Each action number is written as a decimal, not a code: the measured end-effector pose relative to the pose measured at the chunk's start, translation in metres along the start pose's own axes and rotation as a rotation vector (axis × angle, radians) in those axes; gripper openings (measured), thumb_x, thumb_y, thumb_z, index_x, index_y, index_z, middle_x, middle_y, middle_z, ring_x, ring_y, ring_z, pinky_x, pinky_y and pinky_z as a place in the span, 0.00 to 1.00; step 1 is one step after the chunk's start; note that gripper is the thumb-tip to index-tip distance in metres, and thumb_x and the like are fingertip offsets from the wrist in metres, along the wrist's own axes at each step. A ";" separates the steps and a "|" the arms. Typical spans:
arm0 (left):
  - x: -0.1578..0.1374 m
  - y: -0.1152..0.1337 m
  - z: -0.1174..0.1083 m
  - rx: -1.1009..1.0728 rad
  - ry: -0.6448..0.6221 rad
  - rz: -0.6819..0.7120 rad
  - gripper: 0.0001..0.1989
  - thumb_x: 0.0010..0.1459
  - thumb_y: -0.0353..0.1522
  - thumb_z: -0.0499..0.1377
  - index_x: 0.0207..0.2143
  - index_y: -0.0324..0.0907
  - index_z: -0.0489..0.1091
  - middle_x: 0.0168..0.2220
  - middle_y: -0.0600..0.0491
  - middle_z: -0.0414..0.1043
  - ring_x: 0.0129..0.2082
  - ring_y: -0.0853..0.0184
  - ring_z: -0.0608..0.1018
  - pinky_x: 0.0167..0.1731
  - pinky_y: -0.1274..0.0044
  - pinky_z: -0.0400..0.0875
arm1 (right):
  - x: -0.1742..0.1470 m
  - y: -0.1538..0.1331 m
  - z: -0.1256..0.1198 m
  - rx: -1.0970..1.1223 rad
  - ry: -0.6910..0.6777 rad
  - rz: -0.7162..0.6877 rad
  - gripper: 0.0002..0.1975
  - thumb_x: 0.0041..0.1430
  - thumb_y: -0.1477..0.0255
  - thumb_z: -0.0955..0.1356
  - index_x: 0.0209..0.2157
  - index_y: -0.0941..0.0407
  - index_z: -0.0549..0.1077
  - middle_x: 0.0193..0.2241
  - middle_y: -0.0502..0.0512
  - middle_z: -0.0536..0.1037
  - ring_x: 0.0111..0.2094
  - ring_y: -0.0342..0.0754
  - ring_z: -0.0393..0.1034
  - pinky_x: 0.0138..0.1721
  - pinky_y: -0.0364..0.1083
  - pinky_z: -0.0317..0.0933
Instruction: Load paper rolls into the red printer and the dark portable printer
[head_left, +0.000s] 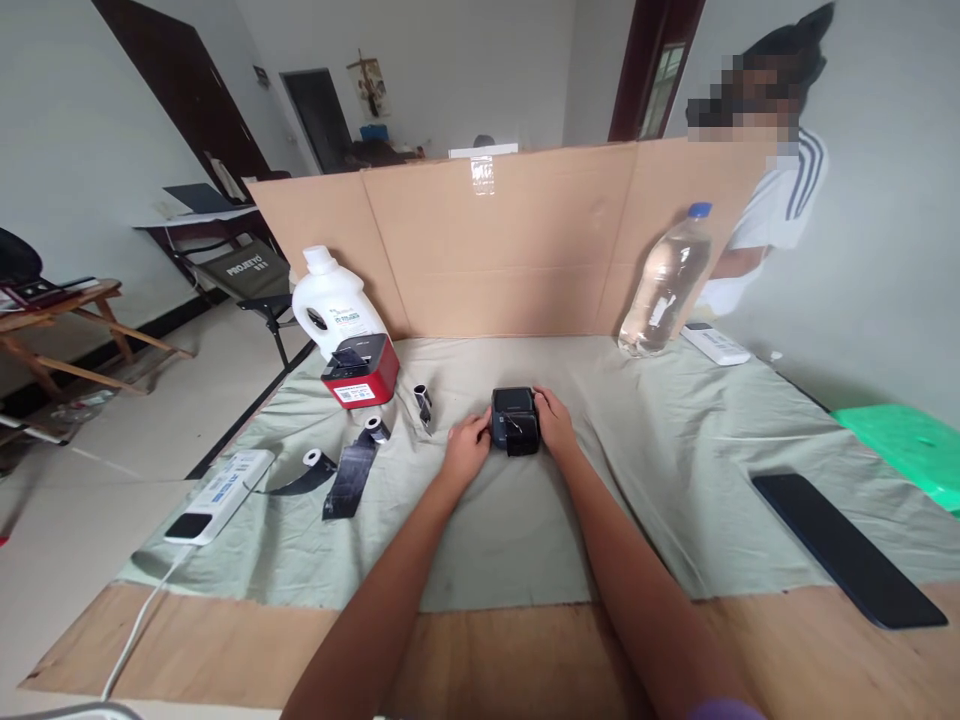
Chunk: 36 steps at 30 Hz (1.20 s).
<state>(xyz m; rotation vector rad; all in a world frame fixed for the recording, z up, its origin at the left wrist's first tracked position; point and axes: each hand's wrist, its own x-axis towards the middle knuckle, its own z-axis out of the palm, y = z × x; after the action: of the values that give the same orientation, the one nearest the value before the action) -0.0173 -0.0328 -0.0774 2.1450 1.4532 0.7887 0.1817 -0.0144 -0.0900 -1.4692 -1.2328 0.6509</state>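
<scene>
Obs.: I see a small black printer (pixel 514 420) sitting on the pale green cloth (pixel 675 470) near the middle of the table, a little toward the far edge. Left hand (pixel 466 450) is pressed against its left side, fingers curled together around that flank. Right hand (pixel 555 420) grips its right side, fingers closed over the top right edge. A dark strip hangs at the printer's front.

Just left of the hands: a small upright roll (pixel 423 402), then two rolls with dark tape trailing out, one (pixel 375 432) nearer, one (pixel 311 462) farther left. Red-and-black printer (pixel 360 372) stands toward the far left, touching a white jug (pixel 330 300) behind it. White power strip (pixel 221 495) at the left edge. Clear water bottle (pixel 664 285) against the cardboard screen (pixel 517 250) at the far right. Black flat slab (pixel 847 548) near the right front corner.
</scene>
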 end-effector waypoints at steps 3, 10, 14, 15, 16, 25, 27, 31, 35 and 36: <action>-0.002 -0.001 -0.003 0.106 -0.020 -0.019 0.27 0.63 0.25 0.50 0.63 0.48 0.66 0.45 0.48 0.74 0.51 0.57 0.72 0.55 0.64 0.61 | 0.001 0.002 0.001 0.011 0.031 -0.014 0.25 0.63 0.58 0.58 0.51 0.56 0.76 0.50 0.60 0.78 0.53 0.56 0.71 0.59 0.56 0.60; 0.003 -0.005 -0.005 0.164 -0.050 -0.093 0.27 0.65 0.25 0.49 0.61 0.57 0.69 0.45 0.51 0.73 0.48 0.60 0.70 0.50 0.67 0.59 | 0.002 0.002 0.002 0.005 0.054 -0.011 0.27 0.63 0.56 0.59 0.51 0.58 0.76 0.50 0.62 0.79 0.52 0.56 0.71 0.58 0.55 0.60; 0.006 -0.005 -0.007 0.188 -0.059 -0.112 0.27 0.65 0.24 0.48 0.59 0.58 0.70 0.44 0.52 0.74 0.47 0.60 0.69 0.48 0.67 0.58 | 0.003 0.003 0.002 0.000 0.058 -0.003 0.27 0.63 0.56 0.59 0.51 0.58 0.76 0.49 0.62 0.79 0.52 0.56 0.72 0.59 0.56 0.60; 0.006 -0.004 -0.007 0.200 -0.058 -0.109 0.28 0.64 0.23 0.48 0.59 0.58 0.71 0.44 0.52 0.74 0.47 0.60 0.69 0.47 0.67 0.57 | 0.002 0.003 0.002 -0.002 0.056 -0.002 0.27 0.63 0.56 0.58 0.51 0.59 0.76 0.49 0.63 0.79 0.52 0.56 0.72 0.59 0.56 0.60; 0.005 -0.004 -0.007 0.214 -0.056 -0.105 0.29 0.64 0.22 0.48 0.59 0.58 0.71 0.44 0.52 0.74 0.47 0.60 0.69 0.47 0.68 0.57 | 0.002 0.003 0.002 -0.003 0.054 -0.002 0.28 0.63 0.56 0.58 0.52 0.59 0.76 0.50 0.63 0.79 0.52 0.57 0.71 0.59 0.56 0.60; 0.003 0.002 -0.010 0.267 -0.053 -0.094 0.30 0.62 0.21 0.47 0.59 0.56 0.71 0.43 0.51 0.75 0.46 0.60 0.69 0.45 0.68 0.57 | 0.000 -0.001 0.002 -0.011 0.057 0.008 0.28 0.63 0.57 0.58 0.53 0.60 0.75 0.51 0.64 0.78 0.54 0.57 0.71 0.59 0.55 0.60; 0.003 0.004 -0.012 0.287 -0.058 -0.084 0.30 0.62 0.21 0.47 0.59 0.55 0.71 0.43 0.51 0.75 0.46 0.60 0.69 0.45 0.67 0.56 | 0.000 -0.001 0.002 -0.016 0.057 0.011 0.27 0.64 0.57 0.58 0.53 0.59 0.75 0.51 0.63 0.78 0.54 0.56 0.71 0.59 0.55 0.59; 0.003 0.004 -0.012 0.286 -0.058 -0.086 0.30 0.62 0.21 0.47 0.58 0.55 0.71 0.43 0.51 0.74 0.46 0.60 0.69 0.45 0.67 0.56 | -0.001 -0.003 0.002 -0.047 0.054 0.001 0.27 0.63 0.58 0.59 0.53 0.60 0.75 0.52 0.64 0.77 0.55 0.57 0.70 0.60 0.56 0.59; 0.004 0.002 -0.010 0.257 -0.048 -0.095 0.30 0.62 0.21 0.47 0.57 0.56 0.72 0.43 0.51 0.75 0.46 0.60 0.70 0.45 0.68 0.56 | -0.001 -0.002 0.002 -0.041 0.058 -0.004 0.28 0.64 0.58 0.59 0.54 0.60 0.75 0.52 0.64 0.77 0.55 0.57 0.70 0.59 0.56 0.60; 0.004 0.002 -0.010 0.254 -0.049 -0.095 0.30 0.62 0.21 0.47 0.57 0.56 0.72 0.43 0.51 0.74 0.46 0.60 0.70 0.46 0.68 0.57 | -0.001 -0.002 0.002 -0.039 0.058 -0.005 0.28 0.64 0.58 0.59 0.53 0.60 0.75 0.52 0.64 0.77 0.55 0.57 0.70 0.59 0.56 0.60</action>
<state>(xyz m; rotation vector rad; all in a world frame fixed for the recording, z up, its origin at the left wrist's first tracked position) -0.0213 -0.0299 -0.0676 2.2391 1.6934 0.5383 0.1790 -0.0147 -0.0889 -1.5069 -1.2101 0.5805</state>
